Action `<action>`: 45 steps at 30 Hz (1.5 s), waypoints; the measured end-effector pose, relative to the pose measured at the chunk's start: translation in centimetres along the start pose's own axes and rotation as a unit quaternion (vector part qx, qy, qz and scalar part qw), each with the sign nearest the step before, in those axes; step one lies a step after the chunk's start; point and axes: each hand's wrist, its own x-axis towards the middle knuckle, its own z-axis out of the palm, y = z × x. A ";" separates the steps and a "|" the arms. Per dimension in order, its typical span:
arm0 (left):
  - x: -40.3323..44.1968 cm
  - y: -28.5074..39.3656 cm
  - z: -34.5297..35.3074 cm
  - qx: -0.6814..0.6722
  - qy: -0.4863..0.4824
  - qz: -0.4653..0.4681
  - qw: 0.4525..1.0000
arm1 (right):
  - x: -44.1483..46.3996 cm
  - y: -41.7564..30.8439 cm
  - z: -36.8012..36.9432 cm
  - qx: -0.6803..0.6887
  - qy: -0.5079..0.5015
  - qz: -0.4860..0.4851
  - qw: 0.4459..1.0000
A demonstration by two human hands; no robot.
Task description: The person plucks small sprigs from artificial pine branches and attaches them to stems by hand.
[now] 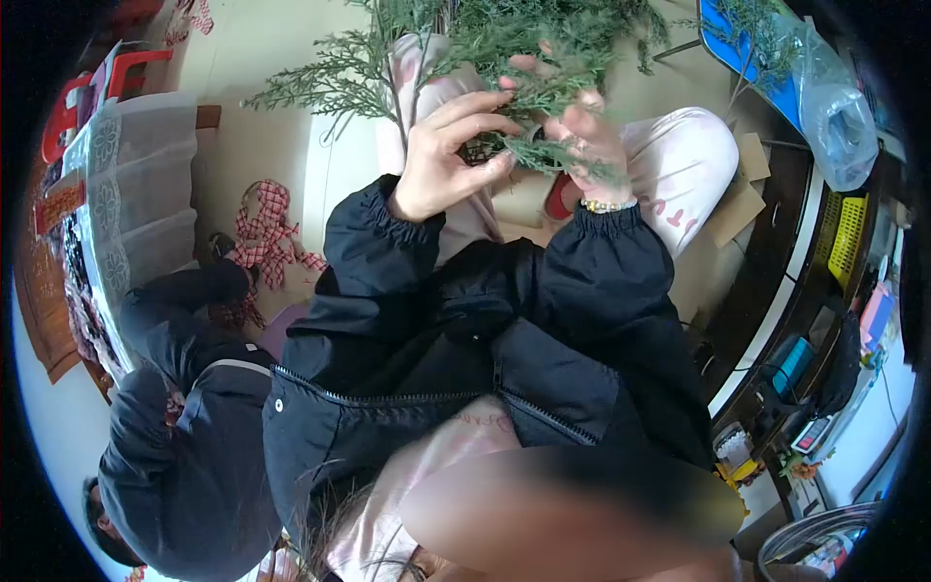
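Green artificial-looking foliage (pixel 543 44) spreads over the top middle, above the person's lap. My left hand (pixel 454 153) is at the foliage's lower left, fingers curved and spread apart, with the thumb near a sprig; nothing is clearly held. My right hand (pixel 590 136), with a beaded bracelet (pixel 609 206) at the wrist, is among the leaves on the right. Its fingers are bent and partly covered by a green sprig (pixel 553 153), which it seems to grip, somewhat blurred. A long branch (pixel 369 73) reaches out to the left.
Another person (pixel 208 456) in dark clothes sits at the lower left beside a cloth-covered table (pixel 160 184). Red checkered fabric (pixel 264 228) lies on the floor. At the right are a blue board (pixel 742 58), a clear plastic bag (pixel 839 131), cardboard (pixel 739 209) and a yellow basket (pixel 847 238).
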 end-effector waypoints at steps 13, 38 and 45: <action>-1.0 -0.1 0.9 -0.116 0.103 -0.189 0.970 | -0.2 2.4 -1.1 0.117 0.301 0.219 0.921; -0.4 0.3 1.0 -0.021 0.112 -0.122 0.986 | -1.8 -0.6 3.6 -0.077 0.148 -0.156 0.973; -0.8 -0.8 0.8 -0.119 0.141 -0.102 0.978 | -1.3 0.8 2.9 -0.107 0.219 -0.094 0.965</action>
